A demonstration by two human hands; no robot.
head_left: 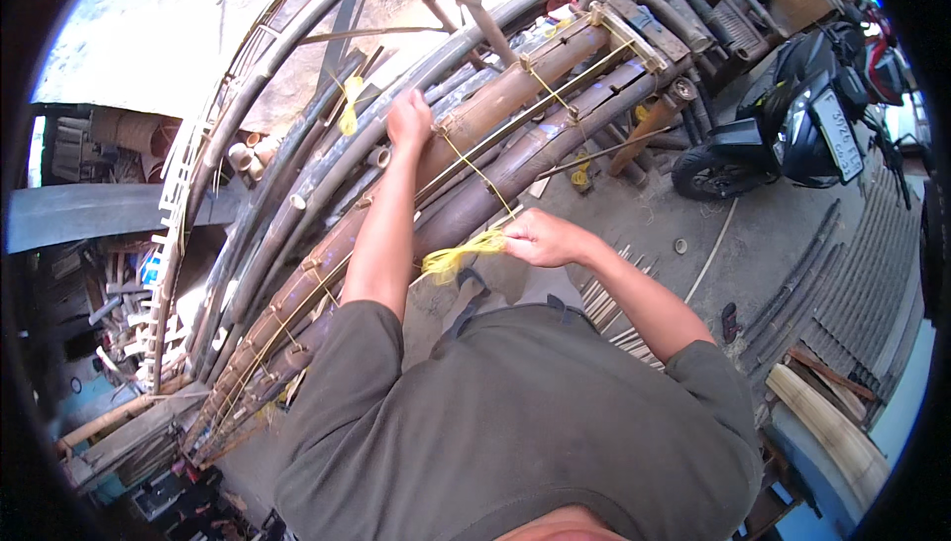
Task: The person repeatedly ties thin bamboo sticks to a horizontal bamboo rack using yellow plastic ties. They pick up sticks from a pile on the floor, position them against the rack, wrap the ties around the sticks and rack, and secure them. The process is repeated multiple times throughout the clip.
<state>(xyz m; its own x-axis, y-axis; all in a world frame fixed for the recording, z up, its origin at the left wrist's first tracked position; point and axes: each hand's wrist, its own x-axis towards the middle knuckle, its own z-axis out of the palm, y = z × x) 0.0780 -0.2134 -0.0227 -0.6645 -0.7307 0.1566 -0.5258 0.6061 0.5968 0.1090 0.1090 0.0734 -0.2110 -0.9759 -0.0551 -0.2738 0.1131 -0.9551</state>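
Taking the brown bamboo frame [495,135] as the landmark: far to its left, low down, lies a heap of cut bamboo offcuts [119,328] with a small blue packet [151,269] among them. Grey bamboo poles [297,179] run along the frame's left side, a yellow tie [349,117] knotted on them. The left hand [408,117] rests on the frame's upper pole, fingers curled together over it. From there a yellow string [475,172] crosses the frame down to the right hand [540,239], pinched shut on a loose bunch of it just below the frame. Right of the frame stands a dark scooter [792,130] with a white rectangular plate [837,135].
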